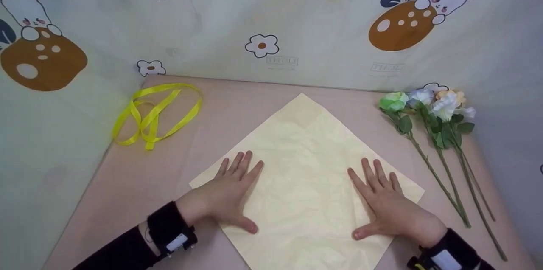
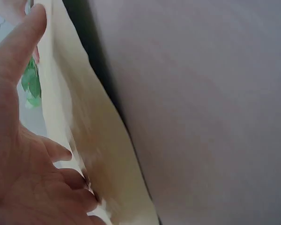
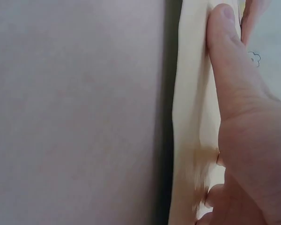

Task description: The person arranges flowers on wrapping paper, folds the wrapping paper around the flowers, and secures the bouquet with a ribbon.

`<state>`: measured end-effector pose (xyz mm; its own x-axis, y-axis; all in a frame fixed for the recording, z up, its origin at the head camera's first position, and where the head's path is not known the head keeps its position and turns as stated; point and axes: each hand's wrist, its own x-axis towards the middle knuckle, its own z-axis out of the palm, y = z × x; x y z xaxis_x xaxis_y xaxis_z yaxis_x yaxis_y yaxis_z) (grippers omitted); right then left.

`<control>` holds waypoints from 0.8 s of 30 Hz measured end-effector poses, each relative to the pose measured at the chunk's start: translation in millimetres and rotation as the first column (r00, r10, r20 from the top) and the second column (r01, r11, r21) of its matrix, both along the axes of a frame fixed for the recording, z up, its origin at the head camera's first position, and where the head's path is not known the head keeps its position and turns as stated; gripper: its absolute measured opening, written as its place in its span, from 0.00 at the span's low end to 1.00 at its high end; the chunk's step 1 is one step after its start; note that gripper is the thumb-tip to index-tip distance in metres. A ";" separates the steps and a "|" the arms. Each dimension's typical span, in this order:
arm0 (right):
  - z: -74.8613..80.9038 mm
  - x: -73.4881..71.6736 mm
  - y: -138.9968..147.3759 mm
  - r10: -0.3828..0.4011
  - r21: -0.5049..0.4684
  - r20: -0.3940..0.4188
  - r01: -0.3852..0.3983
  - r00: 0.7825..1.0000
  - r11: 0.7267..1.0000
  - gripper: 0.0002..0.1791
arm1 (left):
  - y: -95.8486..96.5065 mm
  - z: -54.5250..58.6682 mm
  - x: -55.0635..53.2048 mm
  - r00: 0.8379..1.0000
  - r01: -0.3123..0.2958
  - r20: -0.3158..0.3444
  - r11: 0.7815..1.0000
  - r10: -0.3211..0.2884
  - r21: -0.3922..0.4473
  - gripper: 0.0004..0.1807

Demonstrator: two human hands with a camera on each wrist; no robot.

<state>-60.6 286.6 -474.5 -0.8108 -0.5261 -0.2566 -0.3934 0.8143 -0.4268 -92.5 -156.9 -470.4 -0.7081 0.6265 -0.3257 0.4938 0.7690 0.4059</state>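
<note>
A pale yellow sheet of paper (image 1: 305, 176) lies flat on the table with one corner pointing away from me. On its left side my left hand (image 1: 229, 191) rests with fingers spread and thumb toward the middle. My right hand (image 1: 384, 202) lies on the right side of the sheet, fingers spread as well. Both wrist views show the paper's edge: in the left wrist view the paper (image 2: 98, 122) runs beside the fingers, and in the right wrist view the paper (image 3: 189, 117) passes under the thumb. Neither hand grips anything.
A loosely looped yellow ribbon (image 1: 194, 113) lies at the back left of the pink table (image 1: 237, 104). Several artificial flowers (image 1: 443, 106) with long green stems lie on the right. A patterned cloth (image 1: 212, 19) hangs behind the table and along its sides.
</note>
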 end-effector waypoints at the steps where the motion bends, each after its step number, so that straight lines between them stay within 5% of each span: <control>1: 0.3 0.7 -0.2 0.001 -0.001 0.001 -0.001 1.000 1.000 0.83 | 1.2 -1.1 0.8 1.000 0.002 0.000 1.000 -0.002 -0.013 0.87; 13: 14.6 -2.8 -8.9 0.041 0.015 -0.100 -0.040 0.994 0.999 0.82 | 8.6 8.2 -13.6 0.999 -0.008 -0.036 0.984 0.001 -0.178 0.95; 24: 17.2 -27.7 0.6 -0.008 0.043 -0.106 0.012 0.994 0.999 0.74 | 12.1 20.4 -18.0 0.999 0.013 -0.047 0.993 -0.019 -0.114 0.91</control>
